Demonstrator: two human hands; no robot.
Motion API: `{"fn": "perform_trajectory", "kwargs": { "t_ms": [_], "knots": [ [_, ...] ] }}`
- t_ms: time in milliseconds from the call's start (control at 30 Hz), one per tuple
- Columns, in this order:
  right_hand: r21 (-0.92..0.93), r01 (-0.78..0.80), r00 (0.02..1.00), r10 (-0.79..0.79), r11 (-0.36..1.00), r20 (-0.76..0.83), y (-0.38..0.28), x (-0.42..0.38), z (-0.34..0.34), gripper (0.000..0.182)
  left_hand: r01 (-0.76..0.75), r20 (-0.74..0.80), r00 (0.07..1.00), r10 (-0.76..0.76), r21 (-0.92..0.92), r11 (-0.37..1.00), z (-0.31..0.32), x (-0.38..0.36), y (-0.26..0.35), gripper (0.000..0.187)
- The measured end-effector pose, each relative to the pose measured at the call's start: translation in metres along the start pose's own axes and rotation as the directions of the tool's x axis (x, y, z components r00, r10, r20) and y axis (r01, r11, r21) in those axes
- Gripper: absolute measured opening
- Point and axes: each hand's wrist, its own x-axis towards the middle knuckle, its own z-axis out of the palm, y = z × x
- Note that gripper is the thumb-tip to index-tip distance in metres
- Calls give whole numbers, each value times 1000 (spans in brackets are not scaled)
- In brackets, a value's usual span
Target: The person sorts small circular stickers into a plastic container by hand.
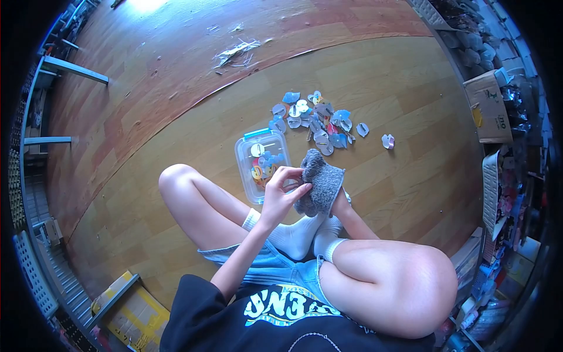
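A grey knitted item (321, 185) is held up between my hands, above my white-socked feet. My left hand (284, 190) pinches its left edge with thumb and fingers. My right hand (340, 205) is mostly hidden inside or behind the knit, with only the wrist side showing, so its fingers cannot be seen. Just left of the knit, a clear plastic box (241, 167) with blue clips holds several small round and coloured pieces. Beyond it, a loose pile of grey, blue and yellow pieces (319, 120) lies on the wooden floor.
Two single pieces (387, 141) lie right of the pile. Farther off are torn scraps (236, 54) on the floor. Cardboard boxes stand at the right (491, 108) and lower left (132, 317). Packed shelves line the right side, and metal frames (76, 68) the left.
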Motion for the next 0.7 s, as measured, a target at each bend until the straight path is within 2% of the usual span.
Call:
{"fn": "perform_trajectory", "kwargs": {
  "t_ms": [33, 67, 100, 133, 167, 200, 233, 333, 367, 400, 433, 467, 500, 533, 567, 633, 667, 700],
  "knots": [
    [-547, 137, 986, -62, 826, 154, -2, 4, -3, 42, -12, -26, 1000, 13, 64, 998, 0, 1, -1, 35],
    [-548, 137, 986, -62, 825, 154, 5, 3, -2, 42, -22, -51, 998, 29, 127, 992, 0, 3, -1, 36],
    [-162, 82, 995, -73, 983, 63, 5, 4, 3, 42, -24, -51, 998, 30, 125, 992, -1, 5, 1, 36],
    [257, 49, 999, -44, 965, -24, 5, 3, 6, 42, -71, -58, 995, 84, 193, 979, -2, 6, 3, 37],
    [257, 48, 999, -44, 965, -23, 4, 1, 7, 42, -116, -61, 989, 136, 260, 958, -3, 7, 6, 37],
    [519, 10, 1000, -5, 855, -12, 3, -3, 6, 41, -54, -94, 993, 72, 183, 982, -2, 5, 8, 39],
    [738, -27, 1000, 30, 674, 9, -2, -4, 6, 41, -55, -94, 993, 73, 183, 982, 0, 3, 11, 39],
    [763, 1, 1000, 15, 647, -15, 6, 1, 5, 41, 1, -180, 983, 22, 128, 992, 7, -3, 13, 38],
    [763, 1, 1000, 14, 646, -14, 10, 1, 4, 41, -69, -244, 963, 117, 198, 978, 13, -4, 11, 36],
    [892, -45, 996, 83, 450, 9, 12, 1, 3, 40, -133, -299, 930, 214, 270, 954, 17, -5, 11, 34],
    [971, -79, 988, 146, 227, 46, 15, 1, 2, 40, -133, -299, 930, 214, 269, 954, 19, -6, 12, 34],
    [970, -79, 988, 146, 229, 46, 17, 2, 2, 40, -137, -265, 914, 307, 512, 848, 20, -8, 14, 31],
    [905, 4, 994, 95, 425, -49, 19, 2, 3, 40, -127, -209, 898, 388, 720, 683, 22, -10, 15, 29],
    [797, 90, 991, 25, 597, -131, 22, 2, 4, 39, -143, -200, 909, 366, 675, 723, 25, -10, 12, 27],
    [797, 88, 991, 26, 597, -130, 24, 1, 2, 39, -141, -201, 909, 365, 676, 724, 29, -11, 10, 27],
    [891, 26, 998, 43, 453, -50, 22, -1, -4, 41, -57, -285, 949, 133, 258, 964, 35, -11, 6, 24],
    [892, 26, 998, 42, 451, -51, 22, -2, -7, 41, -62, -287, 949, 130, 233, 971, 36, -12, 5, 22],
    [757, 60, 998, -28, 651, -55, 13, -2, -10, 40, -61, -287, 949, 129, 236, 970, 35, -12, 6, 22]
  ]
}}
